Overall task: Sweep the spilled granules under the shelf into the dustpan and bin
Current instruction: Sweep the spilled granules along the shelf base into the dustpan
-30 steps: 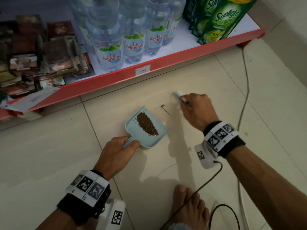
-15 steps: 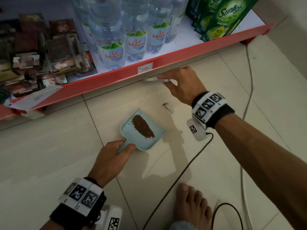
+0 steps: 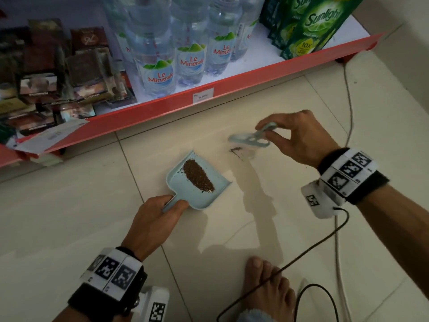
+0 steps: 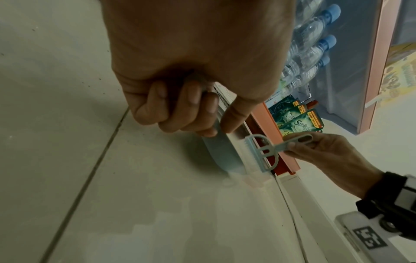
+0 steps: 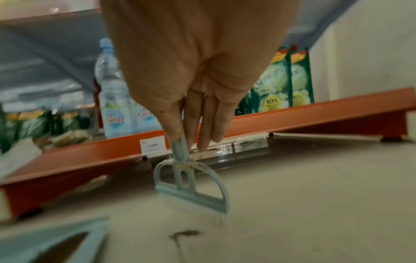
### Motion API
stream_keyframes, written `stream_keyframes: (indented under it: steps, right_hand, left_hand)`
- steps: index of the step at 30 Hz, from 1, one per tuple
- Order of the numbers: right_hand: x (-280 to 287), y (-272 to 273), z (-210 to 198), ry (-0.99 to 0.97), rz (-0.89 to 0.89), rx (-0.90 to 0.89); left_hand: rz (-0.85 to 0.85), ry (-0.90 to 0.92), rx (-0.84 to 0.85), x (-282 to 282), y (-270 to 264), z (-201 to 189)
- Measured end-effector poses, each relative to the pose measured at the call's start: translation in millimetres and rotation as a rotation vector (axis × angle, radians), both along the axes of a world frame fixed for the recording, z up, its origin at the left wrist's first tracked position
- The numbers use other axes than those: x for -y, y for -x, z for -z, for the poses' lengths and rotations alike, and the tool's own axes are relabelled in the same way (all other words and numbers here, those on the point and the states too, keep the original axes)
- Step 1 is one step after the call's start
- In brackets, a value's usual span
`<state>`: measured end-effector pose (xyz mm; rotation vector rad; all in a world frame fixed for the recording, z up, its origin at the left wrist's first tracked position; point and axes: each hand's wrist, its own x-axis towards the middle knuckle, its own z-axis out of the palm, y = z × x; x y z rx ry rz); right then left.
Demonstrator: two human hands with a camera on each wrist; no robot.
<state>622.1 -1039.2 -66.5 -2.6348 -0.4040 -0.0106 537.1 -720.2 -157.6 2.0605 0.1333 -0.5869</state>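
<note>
A pale blue dustpan (image 3: pixel 185 194) lies flat on the tiled floor with a heap of brown granules (image 3: pixel 197 175) in it. My left hand (image 3: pixel 157 217) grips its handle (image 4: pixel 216 142). A thin streak of spilled granules (image 3: pixel 235 151) lies on the floor just right of the pan, also visible in the right wrist view as a dark smear (image 5: pixel 184 234). My right hand (image 3: pixel 299 138) pinches the handle of a small pale blue brush (image 3: pixel 249 139), whose head (image 5: pixel 193 194) hangs over that streak. More dark granules (image 5: pixel 245 144) sit along the floor under the shelf.
A red shelf edge (image 3: pixel 209 89) runs low across the back, loaded with water bottles (image 3: pixel 160 73), green detergent pouches (image 3: pixel 308 26) and dark packets (image 3: pixel 46 84). A white cable (image 3: pixel 348 94) and a black cable (image 3: pixel 301 254) trail on the right. A bare foot (image 3: pixel 267 291) stands near the front.
My right hand went from the floor up toward the shelf with the brush, then came back right and down above the streak. The dustpan and left hand stayed put.
</note>
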Motion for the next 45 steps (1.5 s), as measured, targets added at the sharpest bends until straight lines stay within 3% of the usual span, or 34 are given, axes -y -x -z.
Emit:
stream_keyframes:
  steps: [4,7,11,15,20,24,27,31,38,40,43,45]
  right_hand:
    - [-29,-4,15,-0.381,0.253,-0.031]
    - [-47,-9,25,-0.537,0.341,-0.197]
    - [-50,-15,37,-0.426,0.35,-0.321]
    - [-26,-21,35,-0.209,0.376,-0.146]
    - [-1,-19,30,-0.449,0.453,-0.183]
    - [5,-15,32,-0.584,0.323,-0.353]
    - [10,-19,36,-0.53,0.211,-0.508]
    - [16,-27,41,-0.37,0.182,-0.338]
    - [28,-38,24,-0.506,0.259,-0.262]
    - [32,-38,14,-0.497,0.256,-0.159]
    - [36,-36,8,-0.252,0.257,0.062]
    - [33,-33,12,-0.038,0.241,0.116]
  left_hand:
    - [0.016,-0.012,0.01,0,1,-2]
    - [-0.005,-0.013,-0.01,-3,4,0]
    - [-0.062,-0.016,-0.039,-9,8,5]
    - [-0.071,-0.011,-0.055,-9,8,7]
    - [-0.053,0.007,-0.039,-4,4,8]
    - [-0.012,0.009,-0.029,4,-1,6]
    - [0.005,0.007,-0.021,7,-3,4]
    - [0.01,-0.001,-0.016,8,-3,2]
    - [0.007,-0.001,-0.005,8,-2,2]
    - [0.013,0.004,0.002,8,-2,3]
    - [0.027,0.003,0.006,10,-2,4]
    - [0.04,-0.001,0.012,12,-4,5]
